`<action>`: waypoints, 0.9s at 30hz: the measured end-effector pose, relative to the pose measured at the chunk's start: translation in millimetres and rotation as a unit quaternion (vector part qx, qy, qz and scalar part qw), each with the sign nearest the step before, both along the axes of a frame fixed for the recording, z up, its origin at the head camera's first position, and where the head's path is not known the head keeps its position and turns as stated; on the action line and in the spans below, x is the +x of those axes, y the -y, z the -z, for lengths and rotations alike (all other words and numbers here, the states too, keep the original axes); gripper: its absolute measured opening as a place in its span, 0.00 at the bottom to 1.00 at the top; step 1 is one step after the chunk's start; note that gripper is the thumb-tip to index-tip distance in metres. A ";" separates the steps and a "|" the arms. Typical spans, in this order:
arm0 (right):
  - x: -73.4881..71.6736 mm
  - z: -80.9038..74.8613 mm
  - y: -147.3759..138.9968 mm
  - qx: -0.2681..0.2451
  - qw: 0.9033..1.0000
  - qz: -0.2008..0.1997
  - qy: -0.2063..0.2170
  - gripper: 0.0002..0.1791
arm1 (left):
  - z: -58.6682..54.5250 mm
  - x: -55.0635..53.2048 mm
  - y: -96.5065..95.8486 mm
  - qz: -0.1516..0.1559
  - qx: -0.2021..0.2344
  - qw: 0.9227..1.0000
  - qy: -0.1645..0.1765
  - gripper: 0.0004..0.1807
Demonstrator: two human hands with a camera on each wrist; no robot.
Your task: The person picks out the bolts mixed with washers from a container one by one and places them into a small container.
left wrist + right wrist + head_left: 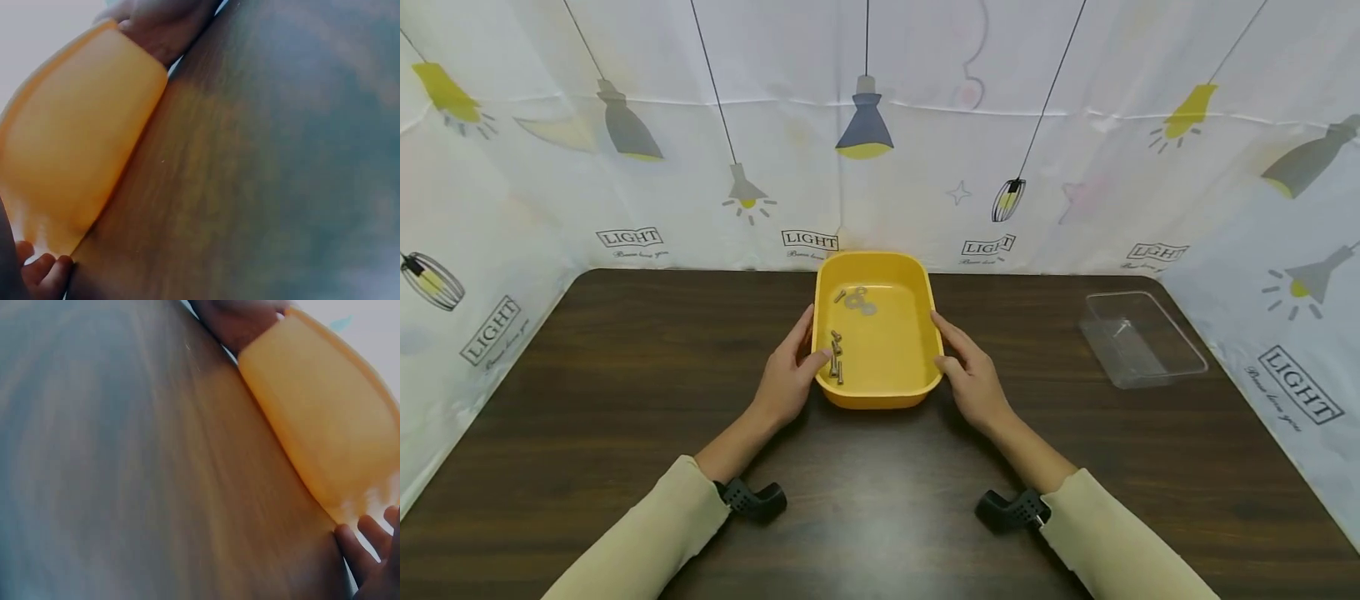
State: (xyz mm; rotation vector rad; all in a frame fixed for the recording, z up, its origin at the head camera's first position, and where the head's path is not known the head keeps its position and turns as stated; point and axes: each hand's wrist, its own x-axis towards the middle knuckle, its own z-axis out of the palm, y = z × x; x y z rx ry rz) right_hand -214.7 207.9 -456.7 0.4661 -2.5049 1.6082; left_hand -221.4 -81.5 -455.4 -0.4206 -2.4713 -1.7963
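Observation:
A yellow plastic tray (891, 342) sits on the table near the backdrop. Several small screws (837, 354) lie along its left side, with a few flat washers (868, 309) toward the far end. My left hand (784, 377) holds the tray's left wall, its thumb over the rim beside the screws. On the opposite wall, my right hand (973, 379) grips with the thumb at the rim. Both wrist views show the tray's near outer wall (81, 119) (325, 406) low against the tabletop; fingertips of each hand touch its sides.
A clear plastic container (1165, 362) stands on the right of the dark wooden table (625, 400). Behind and along both sides hangs a white cloth (910, 192) printed with lamps. Each wrist carries a black camera mount (758, 502).

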 end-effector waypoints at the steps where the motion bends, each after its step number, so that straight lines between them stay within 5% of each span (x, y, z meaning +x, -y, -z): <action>1: -1.0 0.1 -3.5 0.003 1.000 -0.004 -0.002 0.34 | 0.5 -2.1 -0.1 0.005 -0.001 1.000 -0.003 0.38; 8: -14.3 -0.9 -30.1 0.029 0.998 -0.037 -0.045 0.33 | 1.1 -26.2 -8.9 0.031 0.009 0.999 -0.022 0.38; 15: -22.3 0.2 -42.0 0.028 0.998 -0.018 -0.051 0.33 | 2.8 -52.0 -24.0 0.039 0.024 0.999 -0.019 0.38; 23: -21.2 1.0 -40.7 0.007 1.000 -0.004 -0.021 0.31 | 2.1 -56.6 -26.8 0.057 -0.003 0.998 -0.010 0.39; 27: -20.2 -2.4 -43.9 0.026 0.999 0.024 0.006 0.32 | 2.1 -55.1 -32.5 0.040 -0.017 0.999 0.003 0.38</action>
